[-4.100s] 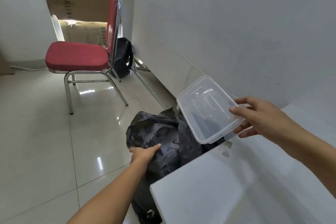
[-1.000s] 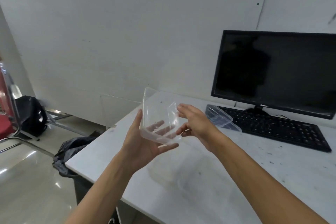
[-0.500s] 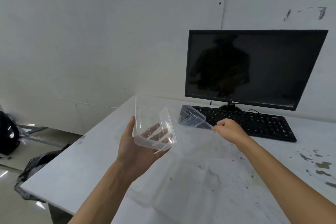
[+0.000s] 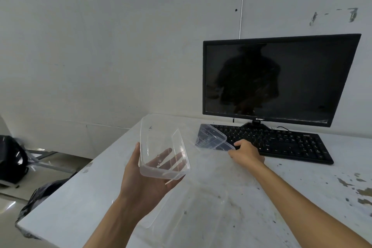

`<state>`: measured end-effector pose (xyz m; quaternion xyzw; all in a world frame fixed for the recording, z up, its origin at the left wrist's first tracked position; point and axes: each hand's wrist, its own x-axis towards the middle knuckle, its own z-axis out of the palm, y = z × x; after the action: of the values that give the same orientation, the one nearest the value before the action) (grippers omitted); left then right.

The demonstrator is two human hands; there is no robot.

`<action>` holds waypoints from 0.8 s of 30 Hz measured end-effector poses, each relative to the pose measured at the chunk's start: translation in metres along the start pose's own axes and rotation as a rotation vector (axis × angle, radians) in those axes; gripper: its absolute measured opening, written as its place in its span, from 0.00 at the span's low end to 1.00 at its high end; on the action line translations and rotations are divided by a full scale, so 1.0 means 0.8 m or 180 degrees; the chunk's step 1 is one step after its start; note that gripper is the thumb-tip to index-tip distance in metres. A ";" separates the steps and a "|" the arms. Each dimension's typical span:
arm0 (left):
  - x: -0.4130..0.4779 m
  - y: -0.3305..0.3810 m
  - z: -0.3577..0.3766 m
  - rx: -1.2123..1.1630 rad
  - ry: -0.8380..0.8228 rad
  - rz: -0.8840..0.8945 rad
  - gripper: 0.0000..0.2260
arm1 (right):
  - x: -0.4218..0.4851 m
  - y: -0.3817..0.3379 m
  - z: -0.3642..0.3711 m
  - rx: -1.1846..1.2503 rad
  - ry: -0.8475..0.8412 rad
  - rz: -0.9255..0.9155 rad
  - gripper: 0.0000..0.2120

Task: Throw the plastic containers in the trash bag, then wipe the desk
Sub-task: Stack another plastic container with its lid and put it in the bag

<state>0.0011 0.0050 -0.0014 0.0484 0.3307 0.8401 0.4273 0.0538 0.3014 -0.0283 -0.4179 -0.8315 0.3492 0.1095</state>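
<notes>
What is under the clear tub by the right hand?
The clear rectangular plastic container lies tilted over the left end of the black keyboard, whose keys show through it. The right hand at its near corner hides what lies beneath.

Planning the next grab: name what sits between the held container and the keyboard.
Head view: past the held container, a second clear container leans on the keyboard's left end, right hand at its corner.

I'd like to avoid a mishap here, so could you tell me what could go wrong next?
The second container leans on the keyboard, so the right hand lifting it could press or drag keys. The clear container lies loosely in the left hand and might slip. The flat clear piece on the desk nearly vanishes against it and may be overlooked.
</notes>
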 end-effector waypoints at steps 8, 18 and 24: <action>-0.003 -0.002 0.004 -0.0003 0.0188 0.0088 0.37 | 0.000 -0.024 -0.029 0.2280 0.0092 -0.0158 0.11; -0.007 -0.010 0.023 0.0495 0.0420 0.0730 0.32 | -0.061 -0.083 -0.075 0.2399 0.0548 -0.1546 0.10; -0.018 -0.014 0.029 0.0724 0.0290 0.0988 0.32 | -0.130 -0.135 -0.078 0.2259 -0.0246 -0.2081 0.11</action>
<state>0.0265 0.0110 0.0130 0.1087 0.4310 0.8544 0.2691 0.0813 0.2076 0.1013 -0.0583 -0.7523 0.5738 0.3184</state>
